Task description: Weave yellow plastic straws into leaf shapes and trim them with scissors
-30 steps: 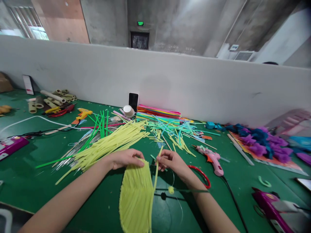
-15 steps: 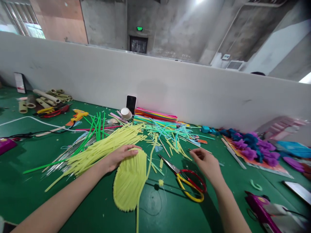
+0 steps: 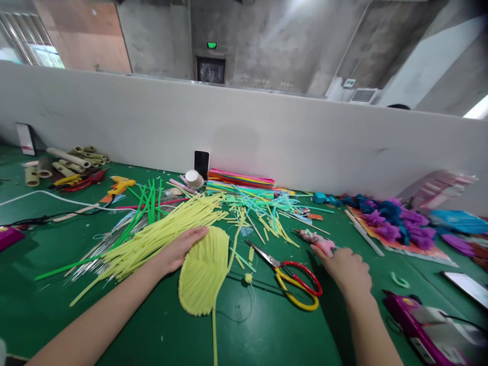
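Note:
My left hand grips the upper left edge of a yellow leaf-shaped piece made of pipe cleaners in close rows. A long yellow stem trails from it toward the table's near edge. My right hand is closed around a pink glue gun, whose dark nozzle points left; its handle is mostly hidden by the fingers. Between the hands lie scissors with one red and one yellow handle, blades apart. A small yellow ball on a thin wire sits left of them.
Yellow pipe cleaners lie in a heap behind my left arm. Colourful stems are stacked by the white partition. A yellow glue gun is at left, purple flowers and a purple power strip at right.
My right hand has shifted right and turned, and the pink glue gun now shows in its grip. My left hand still holds the yellow piece. The view has tilted slightly.

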Demonstrator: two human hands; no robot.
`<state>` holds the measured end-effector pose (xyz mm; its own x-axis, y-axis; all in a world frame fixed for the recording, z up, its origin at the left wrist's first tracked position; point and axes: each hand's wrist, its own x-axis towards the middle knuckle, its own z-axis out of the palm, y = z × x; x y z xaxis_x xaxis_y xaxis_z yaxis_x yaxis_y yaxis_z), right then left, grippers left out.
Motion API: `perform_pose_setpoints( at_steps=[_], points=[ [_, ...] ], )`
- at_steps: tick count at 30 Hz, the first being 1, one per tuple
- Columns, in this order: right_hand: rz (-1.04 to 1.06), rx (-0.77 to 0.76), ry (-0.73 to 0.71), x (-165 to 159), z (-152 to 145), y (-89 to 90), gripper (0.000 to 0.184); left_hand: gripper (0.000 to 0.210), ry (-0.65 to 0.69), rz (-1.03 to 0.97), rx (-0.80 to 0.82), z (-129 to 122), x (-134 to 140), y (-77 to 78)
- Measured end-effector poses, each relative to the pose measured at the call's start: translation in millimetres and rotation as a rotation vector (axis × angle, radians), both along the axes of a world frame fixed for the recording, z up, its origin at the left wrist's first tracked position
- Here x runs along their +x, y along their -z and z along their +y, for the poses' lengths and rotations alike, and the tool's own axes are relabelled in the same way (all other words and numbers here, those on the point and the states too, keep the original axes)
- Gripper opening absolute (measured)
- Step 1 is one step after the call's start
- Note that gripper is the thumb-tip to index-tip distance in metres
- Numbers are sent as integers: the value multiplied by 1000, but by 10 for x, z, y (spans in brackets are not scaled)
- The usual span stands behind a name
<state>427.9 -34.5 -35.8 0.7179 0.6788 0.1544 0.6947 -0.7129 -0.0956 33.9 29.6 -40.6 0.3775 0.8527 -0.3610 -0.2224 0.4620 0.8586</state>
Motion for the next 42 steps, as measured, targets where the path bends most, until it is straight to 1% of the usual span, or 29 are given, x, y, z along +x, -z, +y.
perform_pose_setpoints(
  at_steps=[1, 3, 5, 7, 9, 11, 14, 15, 17, 20, 23, 26, 29, 31, 34, 42],
  points=[
    [15, -34, -12, 0, 22, 35, 89, 49, 0, 5, 2, -2, 3, -2],
    [32, -83, -68, 10, 55, 75, 77, 50, -4, 25, 5, -1, 6, 3],
    [69, -78, -114, 15, 66, 63, 67, 50, -7, 37, -4, 4, 3, 14],
    [134, -14, -95, -10, 61, -1, 65, 47, 5, 25, -16, 5, -3, 23],
    [175, 89, -44, -87, 51, -97, 67, 41, 30, 4, -22, 2, -7, 21],
    [170, 214, -50, -223, 46, -190, 64, 35, 54, -13, -20, -4, -9, 7],
    [135, 380, -183, -507, 53, -250, 60, 31, 76, -32, -20, -11, -12, -13],
    [111, 394, -250, -608, 58, -243, 58, 30, 81, -39, -21, -11, -13, -15],
    [81, 384, -391, -798, 71, -197, 48, 30, 84, -45, -22, -10, -16, -10],
    [128, 378, -567, -1010, 88, -93, 41, 31, 52, -32, -15, -3, -20, 14],
    [201, 369, -735, -1124, 92, -6, 34, 31, 54, -23, -9, 7, -27, 37],
    [242, 365, -837, -1176, 86, 42, 28, 30, 90, -44, 0, 20, -37, 46],
    [269, 361, -881, -1195, 77, 58, 24, 28, 117, -64, 3, 29, -43, 45],
    [284, 357, -896, -1196, 72, 57, 23, 27, 112, -64, -7, 30, -42, 41],
    [295, 350, -904, -1185, 66, 47, 24, 28, 92, -74, -20, 21, -40, 36],
    [279, 331, -915, -1154, 62, 65, 24, 29, 99, -83, -18, 12, -44, 18]
  ],
)
